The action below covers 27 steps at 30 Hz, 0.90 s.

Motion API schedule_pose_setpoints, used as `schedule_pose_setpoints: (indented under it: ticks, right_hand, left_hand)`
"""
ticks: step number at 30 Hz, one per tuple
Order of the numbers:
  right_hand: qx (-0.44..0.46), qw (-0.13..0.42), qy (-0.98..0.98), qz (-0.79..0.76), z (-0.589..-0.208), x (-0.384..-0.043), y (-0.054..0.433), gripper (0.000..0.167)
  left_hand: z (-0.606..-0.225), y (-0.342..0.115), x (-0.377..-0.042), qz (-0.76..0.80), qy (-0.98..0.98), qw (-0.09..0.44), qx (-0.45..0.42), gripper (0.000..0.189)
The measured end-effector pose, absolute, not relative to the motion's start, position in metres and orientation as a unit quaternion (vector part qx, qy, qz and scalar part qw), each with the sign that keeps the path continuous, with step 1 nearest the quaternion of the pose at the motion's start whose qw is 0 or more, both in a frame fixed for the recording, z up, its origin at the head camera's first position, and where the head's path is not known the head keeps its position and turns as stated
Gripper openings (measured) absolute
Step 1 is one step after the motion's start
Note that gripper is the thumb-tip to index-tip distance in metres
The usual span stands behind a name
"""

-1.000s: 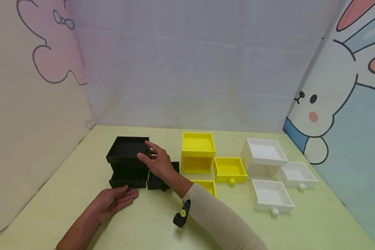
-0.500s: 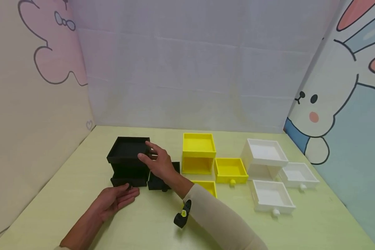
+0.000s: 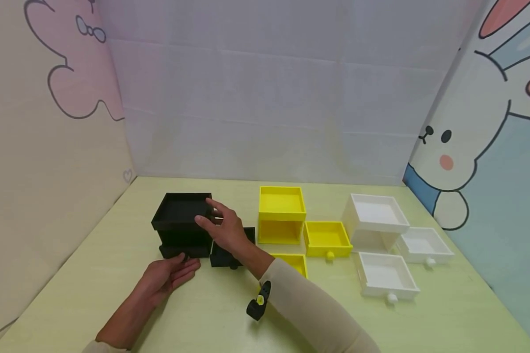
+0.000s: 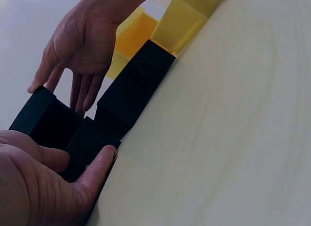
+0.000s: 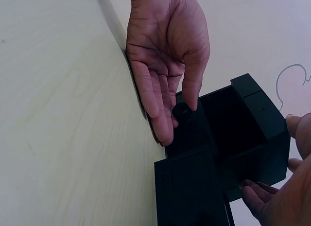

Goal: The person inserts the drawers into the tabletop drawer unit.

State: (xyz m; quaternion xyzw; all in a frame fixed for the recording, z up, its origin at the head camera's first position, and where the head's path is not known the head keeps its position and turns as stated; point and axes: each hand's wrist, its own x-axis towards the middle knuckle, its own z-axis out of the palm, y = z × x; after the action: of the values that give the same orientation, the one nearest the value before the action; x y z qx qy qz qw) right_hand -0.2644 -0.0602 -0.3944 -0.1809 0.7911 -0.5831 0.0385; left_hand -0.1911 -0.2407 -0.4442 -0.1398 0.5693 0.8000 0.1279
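At the left of the head view stands a black cabinet (image 3: 181, 211) with a tray-like top. A black drawer (image 3: 194, 252) sits partly inside its lower opening. My left hand (image 3: 159, 279), palm turned up, pinches the drawer's round knob (image 5: 181, 109) between thumb and fingers. My right hand (image 3: 229, 230) reaches across and rests on the cabinet's right side. Its thumb touches near the front edge, the index finger is at the top rim, and the other fingers stretch along the side. A second black drawer (image 3: 221, 260) lies right beside the cabinet, partly behind the right hand.
A yellow cabinet (image 3: 282, 208) stands mid-table with a yellow drawer (image 3: 329, 235) beside it and another yellow drawer (image 3: 295, 262) partly under the right forearm. Farther right are a white cabinet (image 3: 377, 215) and two white drawers (image 3: 388, 274). Walls border the table.
The left hand has moved forward and slightly right, and the black drawer has slid deeper into the cabinet. The right hand keeps its place on the cabinet's side.
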Motion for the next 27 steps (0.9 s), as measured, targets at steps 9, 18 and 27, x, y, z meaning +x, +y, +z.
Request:
schedule_pose_setpoints:
  ticks: [9, 18, 27]
  right_hand:
    - [-0.190, 0.025, 0.796, -0.574, -0.395, -0.264, -0.060, 0.059]
    - [-0.193, 0.010, 0.812, -0.551, -0.393, -0.264, -0.059, 0.060]
    - [-0.195, 0.010, 0.811, -0.552, -0.391, -0.264, -0.058, 0.059]
  left_hand:
    - [-0.443, -0.238, -0.201, 0.798, 0.576, 0.106, -0.143, 0.047]
    - [-0.443, -0.239, -0.205, 0.783, 0.597, 0.107, -0.134, 0.046]
    - [-0.444, -0.239, -0.205, 0.780, 0.602, 0.107, -0.132, 0.047]
